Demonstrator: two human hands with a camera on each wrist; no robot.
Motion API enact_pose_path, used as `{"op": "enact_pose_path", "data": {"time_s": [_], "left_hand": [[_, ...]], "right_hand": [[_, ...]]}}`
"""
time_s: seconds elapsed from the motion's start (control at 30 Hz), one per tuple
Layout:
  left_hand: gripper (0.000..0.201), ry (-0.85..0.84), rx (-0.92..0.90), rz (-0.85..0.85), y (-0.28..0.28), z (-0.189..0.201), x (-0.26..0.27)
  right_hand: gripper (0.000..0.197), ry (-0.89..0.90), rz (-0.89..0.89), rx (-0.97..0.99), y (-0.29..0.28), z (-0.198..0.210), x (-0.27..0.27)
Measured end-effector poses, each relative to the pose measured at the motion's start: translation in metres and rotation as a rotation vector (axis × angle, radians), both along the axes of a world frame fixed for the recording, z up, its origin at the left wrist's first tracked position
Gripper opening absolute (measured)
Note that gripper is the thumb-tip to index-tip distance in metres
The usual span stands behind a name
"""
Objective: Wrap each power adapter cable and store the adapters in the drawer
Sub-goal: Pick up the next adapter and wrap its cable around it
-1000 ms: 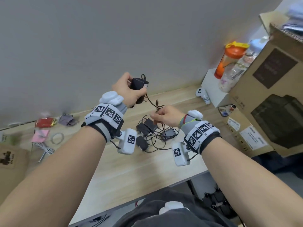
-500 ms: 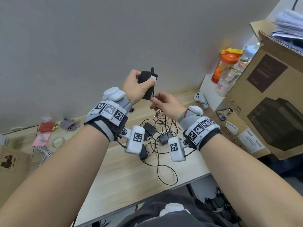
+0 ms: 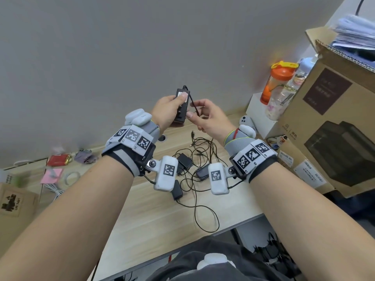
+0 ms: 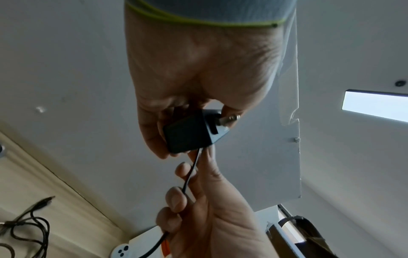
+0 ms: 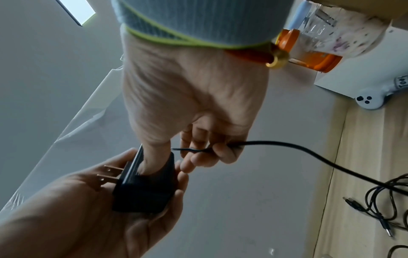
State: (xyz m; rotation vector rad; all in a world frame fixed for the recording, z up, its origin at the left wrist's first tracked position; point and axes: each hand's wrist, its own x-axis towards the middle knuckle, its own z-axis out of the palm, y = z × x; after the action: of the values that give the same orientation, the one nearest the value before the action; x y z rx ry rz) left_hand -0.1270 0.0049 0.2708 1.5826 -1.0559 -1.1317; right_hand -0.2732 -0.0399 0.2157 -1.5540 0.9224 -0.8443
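My left hand [image 3: 172,108] grips a black power adapter [image 3: 181,106] upright in the air above the wooden table [image 3: 152,220], with its plug prongs [image 5: 110,172] toward the palm. Just right of it, my right hand [image 3: 194,116] pinches the adapter's thin black cable [image 3: 193,105]; the thumb presses on the adapter body [image 5: 143,188]. The cable [image 5: 287,146] runs from the curled fingers down to the table. Three more black adapters [image 3: 184,161] [image 3: 203,173] [image 3: 177,192] lie below among tangled cables [image 3: 203,147]. No drawer is in view.
A large cardboard box [image 3: 334,138] fills the right side. An orange-lidded bottle [image 3: 278,84] stands on a white box, with a white game controller [image 3: 246,122] beside it. Small items, a red packet [image 3: 58,160] and a tape roll [image 3: 71,176], lie far left. A cable loop [image 3: 207,220] nears the front edge.
Both hands have risen and the adapter has turned upright. My right hand left the tangle on the table and took the cable right beside the adapter.
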Motion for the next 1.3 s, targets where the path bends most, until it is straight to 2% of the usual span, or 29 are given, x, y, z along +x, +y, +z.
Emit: {"op": "enact_pose_path", "data": {"time_s": [0.07, 0.2, 0.27, 0.33, 0.37, 0.43, 0.47, 0.6, 0.67, 0.77, 0.93, 1.0, 1.13, 1.23, 1.3], "left_hand": [[0.034, 0.103, 0.03, 0.02, 0.0, 0.003, -0.001], [0.039, 0.16, 0.084, 0.047, 0.003, 0.004, -0.006], [0.057, 0.189, 0.103, 0.021, 0.004, 0.003, -0.006], [0.073, 0.174, 0.079, -0.035, 0.005, 0.001, -0.005], [0.069, 0.143, 0.041, -0.047, 0.005, -0.002, -0.005], [0.044, 0.096, -0.058, -0.009, 0.007, -0.006, -0.003], [0.038, 0.098, -0.093, 0.038, 0.007, -0.009, 0.0], [0.03, 0.189, -0.15, 0.126, 0.006, -0.009, 0.008], [0.021, 0.168, -0.158, 0.149, 0.005, -0.007, 0.011], [0.024, 0.158, -0.177, 0.171, 0.003, -0.005, 0.014], [0.026, 0.314, -0.149, 0.153, 0.003, 0.001, 0.012], [0.03, 0.315, -0.116, 0.13, 0.002, -0.001, 0.008], [0.042, 0.311, 0.012, 0.127, 0.001, -0.003, -0.004], [0.067, 0.301, 0.033, 0.028, 0.003, -0.006, -0.007], [0.076, 0.205, 0.019, 0.008, 0.006, -0.013, -0.003]], "right_hand": [[0.057, 0.046, 0.019, -0.027, 0.002, -0.003, -0.001], [0.075, 0.058, 0.013, -0.107, 0.004, -0.007, -0.002], [0.069, 0.078, -0.027, -0.136, 0.003, -0.006, -0.001], [0.049, 0.081, -0.09, -0.143, 0.001, -0.003, -0.001], [0.038, 0.077, -0.116, -0.148, -0.001, -0.002, -0.001], [0.017, 0.077, -0.156, -0.161, -0.004, -0.003, -0.002], [0.013, 0.073, -0.177, -0.165, -0.005, -0.004, -0.003], [0.03, 0.055, -0.187, -0.171, -0.009, -0.008, -0.009], [0.032, 0.096, -0.157, -0.182, -0.006, -0.007, -0.01], [0.035, 0.161, -0.101, -0.14, 0.001, -0.011, -0.008], [0.039, 0.358, 0.139, 0.016, 0.017, -0.044, -0.013], [0.038, 0.366, 0.186, 0.031, 0.022, -0.052, -0.008], [0.037, 0.407, 0.164, -0.009, 0.025, -0.045, 0.001], [0.036, 0.439, 0.16, -0.073, 0.026, -0.033, 0.002], [0.035, 0.465, 0.155, -0.099, 0.027, -0.027, 0.002]]}}
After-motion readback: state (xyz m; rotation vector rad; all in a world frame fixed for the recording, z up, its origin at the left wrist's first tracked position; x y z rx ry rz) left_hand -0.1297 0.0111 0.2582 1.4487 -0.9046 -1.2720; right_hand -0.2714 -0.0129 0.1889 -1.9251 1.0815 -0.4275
